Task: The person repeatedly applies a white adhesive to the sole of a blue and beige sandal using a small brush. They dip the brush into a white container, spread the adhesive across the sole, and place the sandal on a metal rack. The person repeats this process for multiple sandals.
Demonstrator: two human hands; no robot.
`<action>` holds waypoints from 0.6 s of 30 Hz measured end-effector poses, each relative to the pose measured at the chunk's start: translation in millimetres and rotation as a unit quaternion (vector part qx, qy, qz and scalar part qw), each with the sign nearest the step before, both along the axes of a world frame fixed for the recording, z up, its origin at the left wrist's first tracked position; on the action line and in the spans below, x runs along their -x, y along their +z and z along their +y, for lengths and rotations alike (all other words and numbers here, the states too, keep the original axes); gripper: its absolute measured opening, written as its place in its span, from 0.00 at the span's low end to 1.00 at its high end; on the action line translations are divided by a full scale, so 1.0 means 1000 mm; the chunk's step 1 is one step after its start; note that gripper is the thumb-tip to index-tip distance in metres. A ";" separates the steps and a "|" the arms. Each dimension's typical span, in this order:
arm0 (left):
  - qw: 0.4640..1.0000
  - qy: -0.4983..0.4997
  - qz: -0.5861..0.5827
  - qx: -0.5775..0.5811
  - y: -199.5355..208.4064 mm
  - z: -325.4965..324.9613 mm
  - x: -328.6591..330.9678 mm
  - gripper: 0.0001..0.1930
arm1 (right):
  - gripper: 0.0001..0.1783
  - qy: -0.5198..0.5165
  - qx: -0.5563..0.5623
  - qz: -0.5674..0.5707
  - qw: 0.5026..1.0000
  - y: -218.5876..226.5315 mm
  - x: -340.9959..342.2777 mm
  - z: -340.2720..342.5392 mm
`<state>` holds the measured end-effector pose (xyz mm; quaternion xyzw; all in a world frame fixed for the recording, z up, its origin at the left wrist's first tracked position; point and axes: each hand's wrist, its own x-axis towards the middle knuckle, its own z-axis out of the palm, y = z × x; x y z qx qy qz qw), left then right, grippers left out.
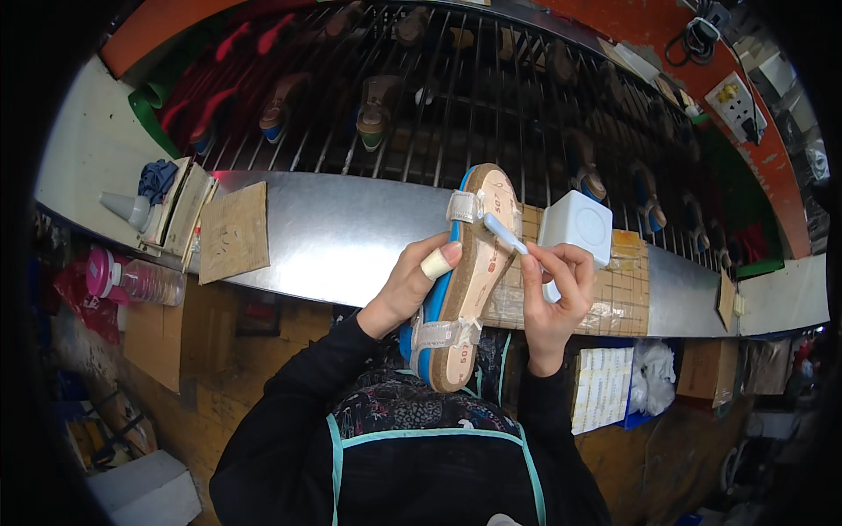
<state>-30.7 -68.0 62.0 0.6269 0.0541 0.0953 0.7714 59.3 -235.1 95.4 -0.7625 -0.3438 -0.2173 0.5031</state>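
My left hand (410,279) is closed around a sandal upper on a blue shoe last (478,280), its sole side turned up. The pale insole board has brown edges, and grey straps (438,335) wrap over it near both ends. A light tape covers my left thumb. Pinched in my right hand (559,294) is a small brush with a pale blue-white handle (505,235); its head touches or hovers just over the upper part of the insole by the far strap. A white plastic container (579,226) stands just beyond my right hand, partly hidden.
Behind the metal-topped bench (324,228), several shoes on lasts (375,110) lie on a rack of metal bars. Brown cardboard (627,294) covers the bench at right; another cardboard piece (235,232) lies at left. A pink-lidded bottle (145,280) stands at far left, below bench level.
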 end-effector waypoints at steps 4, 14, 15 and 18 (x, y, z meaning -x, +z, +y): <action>1.000 0.008 -0.020 0.014 0.000 0.001 0.001 0.38 | 0.09 0.002 -0.014 -0.017 1.000 0.000 -0.004 0.003; 0.998 -0.001 -0.010 0.069 0.002 0.002 -0.006 0.38 | 0.11 0.051 -0.013 0.026 0.998 -0.013 -0.003 -0.010; 0.997 -0.009 0.003 0.070 0.002 0.003 -0.007 0.39 | 0.11 0.050 -0.015 0.018 0.998 -0.015 -0.003 -0.011; 0.996 -0.022 0.021 0.081 0.000 0.004 -0.011 0.40 | 0.11 0.038 -0.018 0.007 0.999 -0.021 0.000 -0.013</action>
